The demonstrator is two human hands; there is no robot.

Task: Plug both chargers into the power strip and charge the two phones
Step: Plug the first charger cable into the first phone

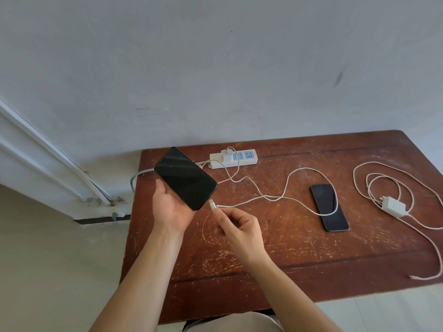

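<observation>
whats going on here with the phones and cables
A person is setting up phone charging at a wooden table. The left hand holds a dark phone, and the right hand pinches the cable connector just short of its bottom edge, not yet plugged in. That cable runs from a charger already in the power strip. The second phone and second charger lie on the table unconnected.

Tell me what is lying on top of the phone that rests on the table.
A loop of white cable crosses the phone near its middle. Nothing else lies on it. What is beneath the phone is hidden.
</observation>
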